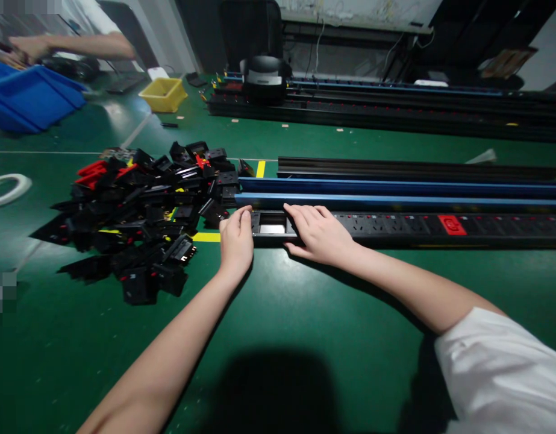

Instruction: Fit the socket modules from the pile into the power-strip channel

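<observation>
A long black power strip (395, 224) lies across the green table, with a row of black sockets and one red socket (452, 225). My left hand (236, 241) is wrapped round its left end, thumb up along the side. Just to the right of that hand, a rectangular opening (273, 226) in the strip shows a bright inside. My right hand (320, 235) straddles the strip beyond the opening, fingers over the top and thumb on the near side. Loose black socket modules (140, 283), a few of them red, are heaped left of my left hand.
Blue rails (395, 202) and a black rail (395, 164) run just behind the strip. More long strips (372, 117) lie farther back. A yellow bin (164, 95), a blue bin (34, 96) and a white tape roll (9, 190) stand left. Another person's arm (79, 46) is behind the blue bin.
</observation>
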Demonstrator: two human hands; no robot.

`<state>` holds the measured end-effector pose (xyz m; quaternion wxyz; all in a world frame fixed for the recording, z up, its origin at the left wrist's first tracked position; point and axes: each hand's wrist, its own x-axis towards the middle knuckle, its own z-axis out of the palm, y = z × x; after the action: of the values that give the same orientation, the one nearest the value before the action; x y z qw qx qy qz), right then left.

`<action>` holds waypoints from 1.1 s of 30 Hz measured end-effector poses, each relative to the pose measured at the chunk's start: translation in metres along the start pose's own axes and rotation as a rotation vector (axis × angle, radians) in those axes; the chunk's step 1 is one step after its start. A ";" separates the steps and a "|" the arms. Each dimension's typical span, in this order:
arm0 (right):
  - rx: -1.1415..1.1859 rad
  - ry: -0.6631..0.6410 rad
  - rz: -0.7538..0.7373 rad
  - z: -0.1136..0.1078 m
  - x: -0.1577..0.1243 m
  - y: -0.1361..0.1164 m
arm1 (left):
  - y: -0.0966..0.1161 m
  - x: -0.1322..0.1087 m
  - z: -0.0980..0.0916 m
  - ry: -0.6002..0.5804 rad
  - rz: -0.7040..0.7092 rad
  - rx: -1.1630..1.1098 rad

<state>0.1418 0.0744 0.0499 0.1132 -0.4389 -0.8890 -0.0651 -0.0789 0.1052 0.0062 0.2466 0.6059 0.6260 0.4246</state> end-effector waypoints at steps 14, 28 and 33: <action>-0.026 -0.024 -0.010 -0.001 0.001 0.000 | 0.010 -0.012 -0.001 -0.135 0.205 0.200; -0.029 -0.022 -0.013 0.001 0.000 0.000 | 0.013 -0.013 -0.006 -0.224 0.306 0.152; -0.025 -0.018 -0.016 0.001 0.000 0.000 | 0.013 -0.018 -0.007 -0.039 0.385 0.144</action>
<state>0.1417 0.0751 0.0493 0.0991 -0.4339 -0.8925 -0.0730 -0.0751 0.0848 0.0167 0.1290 0.7385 0.5225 0.4061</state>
